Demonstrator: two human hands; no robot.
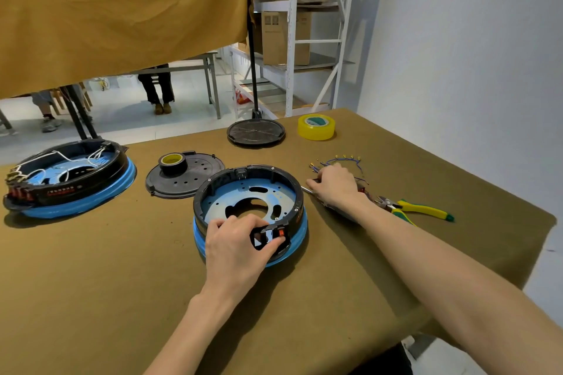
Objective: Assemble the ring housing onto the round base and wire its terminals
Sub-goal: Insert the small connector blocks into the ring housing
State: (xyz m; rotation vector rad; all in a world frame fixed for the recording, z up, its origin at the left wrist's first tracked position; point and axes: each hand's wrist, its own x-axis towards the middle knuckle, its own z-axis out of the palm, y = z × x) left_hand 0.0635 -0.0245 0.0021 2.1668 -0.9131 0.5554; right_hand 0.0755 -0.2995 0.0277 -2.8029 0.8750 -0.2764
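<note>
I see left hand [236, 245] pinching ring housing [248, 195] switch block on round base [297, 236]; right hand [333, 184] curled around a screwdriver [306, 189].

No text can be read. The ring housing [58, 193] at the left carries a row of red print on its black wall, too blurred to make out. The cardboard boxes [275, 39] on the shelving show faint dark marks, also illegible. The yellow tape roll [316, 127] has a green and white core label, its lettering too small to tell.
</note>
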